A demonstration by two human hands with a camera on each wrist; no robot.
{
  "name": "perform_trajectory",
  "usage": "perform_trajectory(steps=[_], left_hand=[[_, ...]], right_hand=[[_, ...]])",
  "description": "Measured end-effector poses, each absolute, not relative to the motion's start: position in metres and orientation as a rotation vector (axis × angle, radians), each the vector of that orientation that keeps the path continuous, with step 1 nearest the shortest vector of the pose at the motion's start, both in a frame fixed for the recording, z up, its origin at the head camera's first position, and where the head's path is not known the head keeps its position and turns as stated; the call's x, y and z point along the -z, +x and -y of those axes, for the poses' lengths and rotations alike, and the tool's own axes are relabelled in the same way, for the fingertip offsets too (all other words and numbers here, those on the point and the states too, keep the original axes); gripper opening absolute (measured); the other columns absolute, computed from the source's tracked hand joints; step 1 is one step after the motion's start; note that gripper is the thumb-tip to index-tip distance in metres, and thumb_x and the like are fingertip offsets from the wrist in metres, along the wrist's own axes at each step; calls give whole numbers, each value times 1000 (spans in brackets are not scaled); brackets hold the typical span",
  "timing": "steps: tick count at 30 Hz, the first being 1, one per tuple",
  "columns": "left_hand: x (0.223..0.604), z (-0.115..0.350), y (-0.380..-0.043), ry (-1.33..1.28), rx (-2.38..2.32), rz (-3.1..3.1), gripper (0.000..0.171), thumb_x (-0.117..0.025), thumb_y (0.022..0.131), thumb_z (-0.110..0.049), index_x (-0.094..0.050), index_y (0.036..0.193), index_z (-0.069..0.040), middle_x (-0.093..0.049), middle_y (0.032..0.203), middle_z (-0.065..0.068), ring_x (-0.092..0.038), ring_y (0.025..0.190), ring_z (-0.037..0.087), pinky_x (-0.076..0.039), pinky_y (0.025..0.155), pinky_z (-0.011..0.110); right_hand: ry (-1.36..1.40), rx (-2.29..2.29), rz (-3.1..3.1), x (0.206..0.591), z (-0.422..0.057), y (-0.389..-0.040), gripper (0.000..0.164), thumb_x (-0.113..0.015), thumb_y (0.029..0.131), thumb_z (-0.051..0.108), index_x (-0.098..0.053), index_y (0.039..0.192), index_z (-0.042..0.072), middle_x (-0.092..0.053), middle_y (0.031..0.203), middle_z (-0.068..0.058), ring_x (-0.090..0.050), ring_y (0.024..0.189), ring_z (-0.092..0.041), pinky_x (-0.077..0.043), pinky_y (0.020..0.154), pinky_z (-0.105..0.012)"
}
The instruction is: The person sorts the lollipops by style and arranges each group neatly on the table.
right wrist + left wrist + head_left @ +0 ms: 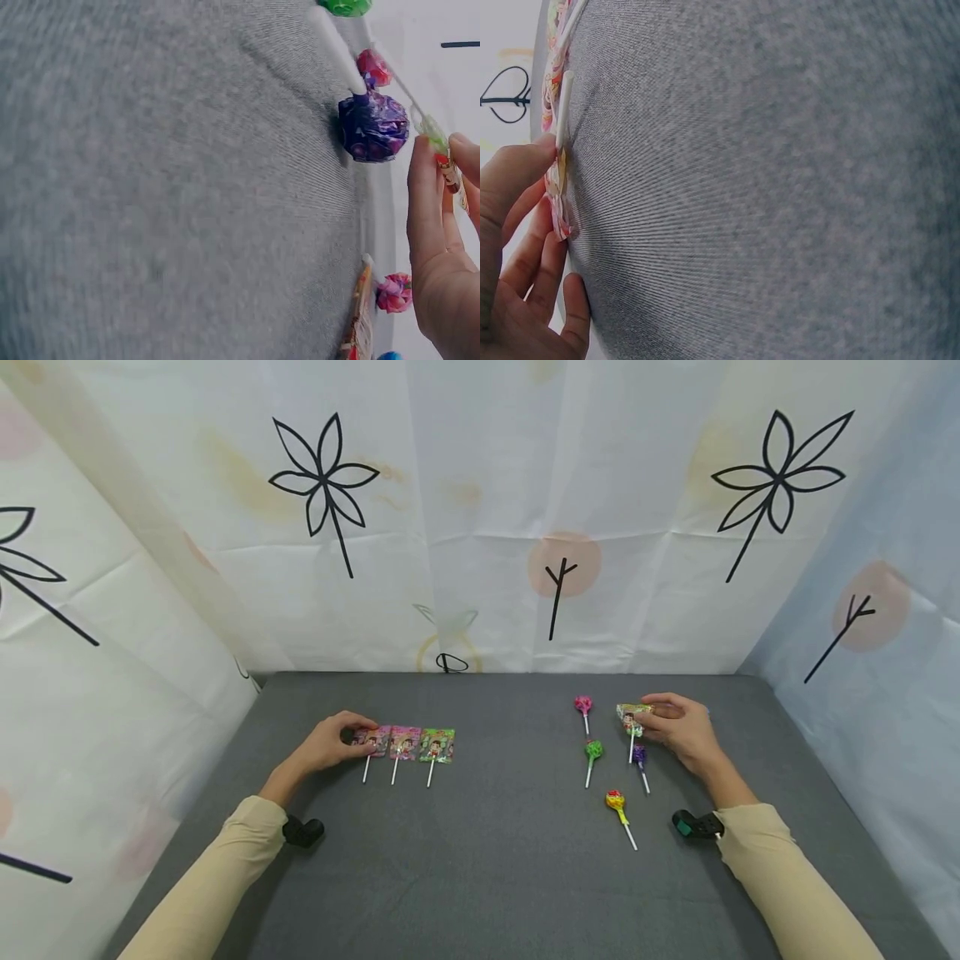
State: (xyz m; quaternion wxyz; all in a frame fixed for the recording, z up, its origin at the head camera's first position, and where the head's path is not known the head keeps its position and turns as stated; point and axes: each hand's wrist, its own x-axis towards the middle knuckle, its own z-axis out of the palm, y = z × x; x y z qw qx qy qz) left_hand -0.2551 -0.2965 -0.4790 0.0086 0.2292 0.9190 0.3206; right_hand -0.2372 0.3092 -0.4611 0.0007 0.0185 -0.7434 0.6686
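At the left, three flat-wrapped lollipops lie in a row: a pink one (373, 741), another pink one (405, 743) and a green one (437, 746). My left hand (339, 742) pinches the leftmost by its wrapper; in the left wrist view, the thumb (536, 154) lies by the white stick with fingers behind. My right hand (681, 729) holds a green and yellow flat-wrapped lollipop (632, 720) between thumb and fingertips, stick downward. In the right wrist view, this wrapper (448, 169) is off the cloth, beside a round purple lollipop (373, 127).
Round lollipops lie on the grey table (480, 877): pink (583, 703), green (593, 749) and yellow-red (616, 800). Low in the right wrist view are another pink lollipop (394, 292), an orange wrapper (358, 319) and something blue (389, 356). A printed curtain (480, 485) surrounds the table.
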Motion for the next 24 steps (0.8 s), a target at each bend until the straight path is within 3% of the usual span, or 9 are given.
perform_trajectory(steps=[4, 9, 12, 24], left_hand=[[477, 295, -253, 708, -1007, -2869, 36, -81, 90, -18, -71, 121, -3, -63, 121, 16, -57, 108, 35, -42, 93, 58], [478, 296, -254, 704, -1006, -2871, 37, -81, 90, -17, -71, 122, -2, -62, 120, 17, -57, 108, 35, -42, 92, 58], [479, 297, -254, 708, -1007, -2871, 37, -81, 90, -16, -71, 122, -2, -62, 120, 16, -57, 107, 35, -43, 90, 58], [480, 297, -254, 696, -1005, -2878, 37, -82, 89, -18, -71, 122, -2, -62, 119, 17, -57, 107, 35, -43, 90, 58]], right_hand=[[27, -2156, 2278, 458, -312, -233, 28, -74, 93, 1, -66, 120, -3, -69, 93, 1, -69, 82, -12, -57, 72, -32], [28, -2139, 2297, 457, -313, -228, 46, -76, 94, 9, -56, 128, -16, -70, 99, 3, -67, 87, -9, -56, 75, -28], [33, -2149, 2293, 456, -313, -225, 51, -76, 94, 11, -53, 130, -18, -68, 100, 3, -67, 89, -10, -55, 78, -26], [87, -2325, 2174, 449, -309, -211, 43, -75, 93, 1, -54, 127, -17, -68, 98, -3, -66, 87, -12, -55, 79, -29]])
